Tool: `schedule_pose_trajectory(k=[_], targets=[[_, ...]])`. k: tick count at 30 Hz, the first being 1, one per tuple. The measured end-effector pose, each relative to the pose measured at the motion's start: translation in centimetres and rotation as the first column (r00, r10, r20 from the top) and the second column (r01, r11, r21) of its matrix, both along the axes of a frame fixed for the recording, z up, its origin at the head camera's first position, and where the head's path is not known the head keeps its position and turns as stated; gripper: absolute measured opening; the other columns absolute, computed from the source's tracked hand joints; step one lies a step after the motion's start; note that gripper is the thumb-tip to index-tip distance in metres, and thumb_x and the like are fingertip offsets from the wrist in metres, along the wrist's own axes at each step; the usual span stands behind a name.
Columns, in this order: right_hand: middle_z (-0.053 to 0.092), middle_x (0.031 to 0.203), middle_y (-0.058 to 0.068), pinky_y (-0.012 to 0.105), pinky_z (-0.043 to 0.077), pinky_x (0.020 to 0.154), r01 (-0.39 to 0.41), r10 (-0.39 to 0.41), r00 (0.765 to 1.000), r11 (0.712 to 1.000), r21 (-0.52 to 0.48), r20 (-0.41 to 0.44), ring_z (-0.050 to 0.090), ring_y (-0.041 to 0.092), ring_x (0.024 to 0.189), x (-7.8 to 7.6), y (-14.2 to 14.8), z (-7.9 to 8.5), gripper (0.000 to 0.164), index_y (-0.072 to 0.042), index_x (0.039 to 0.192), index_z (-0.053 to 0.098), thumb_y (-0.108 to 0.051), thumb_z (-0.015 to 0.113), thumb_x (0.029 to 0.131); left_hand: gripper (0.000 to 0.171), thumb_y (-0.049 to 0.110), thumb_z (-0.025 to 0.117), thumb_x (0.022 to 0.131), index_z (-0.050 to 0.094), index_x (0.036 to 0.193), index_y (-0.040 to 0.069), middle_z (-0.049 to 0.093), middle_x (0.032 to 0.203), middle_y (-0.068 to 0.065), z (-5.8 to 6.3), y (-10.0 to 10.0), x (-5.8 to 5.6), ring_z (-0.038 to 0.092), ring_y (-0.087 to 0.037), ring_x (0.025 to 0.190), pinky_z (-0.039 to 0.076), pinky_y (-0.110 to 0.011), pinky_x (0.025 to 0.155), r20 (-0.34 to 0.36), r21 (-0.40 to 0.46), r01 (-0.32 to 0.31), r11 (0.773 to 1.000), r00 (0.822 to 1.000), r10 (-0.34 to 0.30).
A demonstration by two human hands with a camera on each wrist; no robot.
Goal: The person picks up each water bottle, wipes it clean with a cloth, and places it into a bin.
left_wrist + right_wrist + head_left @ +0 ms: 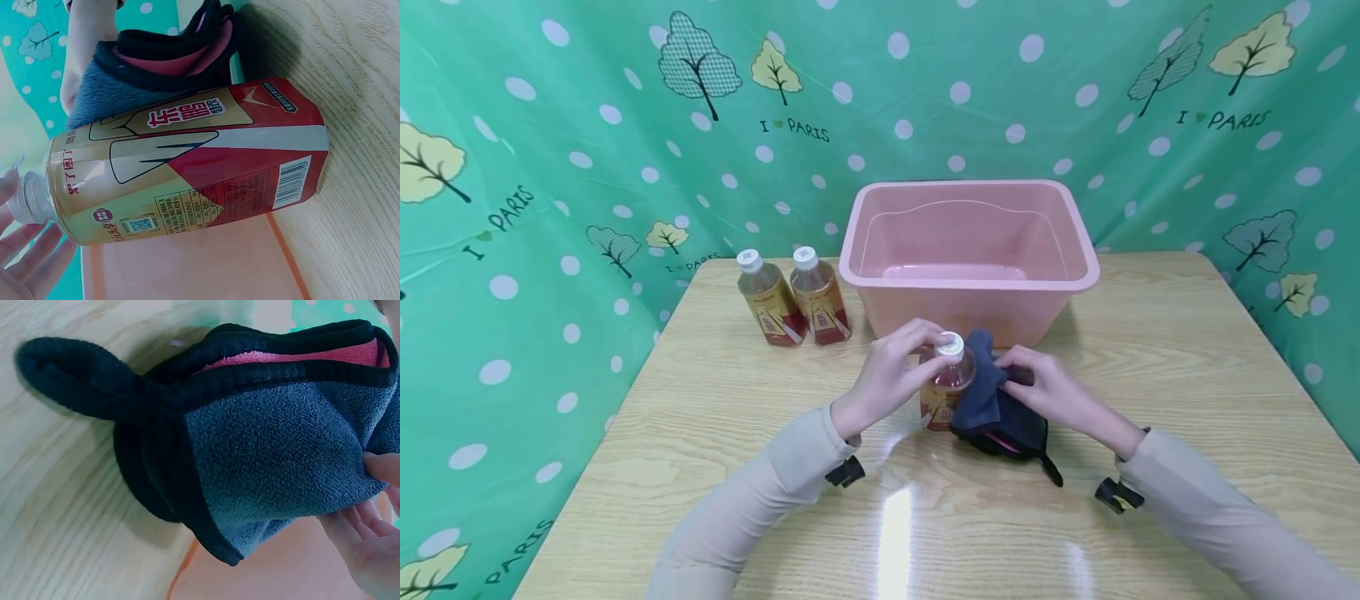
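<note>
While the left hand (pixel 887 377) grips the cap (pixel 951 344) of a bottle (pixel 940 404) below its fingers, the right hand (pixel 1052 390) pinches a cloth (pixel 269 450); beyond the fingertips stands a tub (pixel 955 307).

On the surface (pixel 1150 358), we see a bottle (pixel 953 380) left of a cloth (pixel 979 398), both before a tub (pixel 955 308), with two other bottles (pixel 822 307) at the tub's left.

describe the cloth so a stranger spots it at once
Find the pink tub. In front, the left hand grips a capped bottle; right of that, the right hand pinches the cloth. Its blue-grey fabric, black edging and black loop set it apart from the bottle.
</note>
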State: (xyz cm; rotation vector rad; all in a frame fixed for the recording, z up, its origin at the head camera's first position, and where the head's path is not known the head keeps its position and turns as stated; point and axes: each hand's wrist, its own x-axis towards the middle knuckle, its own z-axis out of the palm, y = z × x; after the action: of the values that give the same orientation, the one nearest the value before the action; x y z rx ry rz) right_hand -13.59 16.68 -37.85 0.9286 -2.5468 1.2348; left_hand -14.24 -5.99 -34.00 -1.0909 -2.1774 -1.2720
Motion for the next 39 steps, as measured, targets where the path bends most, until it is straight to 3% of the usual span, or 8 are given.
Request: schedule_pose_trajectory(k=[10,20,34,39], targets=[[0.061,0.085,0.011,0.042,0.050,0.074,0.010,-0.009,1.000,0.992,0.128,-0.010,0.059,0.028,0.084,-0.2,0.0,-0.8,0.022,0.002,0.085,0.061,0.015,0.064,0.067,0.015,0.007,0.069,0.076,0.061,0.087,0.001,0.061,0.089,-0.008,0.0,-0.1,0.0,0.058,-0.010,0.076,0.050,-0.017,0.069,-0.001,-0.012,-0.009,1.000,1.000,0.009],[0.059,0.085,0.008,0.039,0.048,0.070,0.002,0.010,0.999,0.968,0.251,-0.045,0.057,0.025,0.080,-0.4,-0.1,-1.6,0.023,0.001,0.086,0.062,0.013,0.064,0.066,0.014,0.005,0.068,0.076,0.060,0.087,0.000,0.061,0.089,-0.009,0.0,-0.1,0.0,0.058,-0.011,0.076,0.050,-0.017,0.068,0.011,0.001,0.007,1.000,1.000,-0.007],[0.057,0.089,0.009,0.038,0.050,0.072,-0.044,0.005,0.995,0.917,0.396,0.098,0.058,0.025,0.084,-0.8,0.0,-2.6,0.020,0.001,0.093,0.063,0.007,0.062,0.074,0.012,0.002,0.066,0.077,0.060,0.087,-0.001,0.060,0.090,-0.010,0.0,-0.1,0.1,0.059,-0.012,0.078,0.050,-0.015,0.070,0.014,-0.001,0.024,1.000,1.000,-0.024],[0.058,0.088,0.008,0.037,0.049,0.071,-0.039,0.003,0.996,0.916,0.399,0.090,0.058,0.024,0.083,-0.8,0.0,-2.8,0.019,0.000,0.091,0.064,0.006,0.062,0.073,0.013,0.003,0.067,0.076,0.060,0.087,-0.001,0.060,0.091,-0.010,0.0,-0.1,0.2,0.059,-0.012,0.077,0.049,-0.014,0.070,0.017,0.000,0.023,1.000,1.000,-0.023]])
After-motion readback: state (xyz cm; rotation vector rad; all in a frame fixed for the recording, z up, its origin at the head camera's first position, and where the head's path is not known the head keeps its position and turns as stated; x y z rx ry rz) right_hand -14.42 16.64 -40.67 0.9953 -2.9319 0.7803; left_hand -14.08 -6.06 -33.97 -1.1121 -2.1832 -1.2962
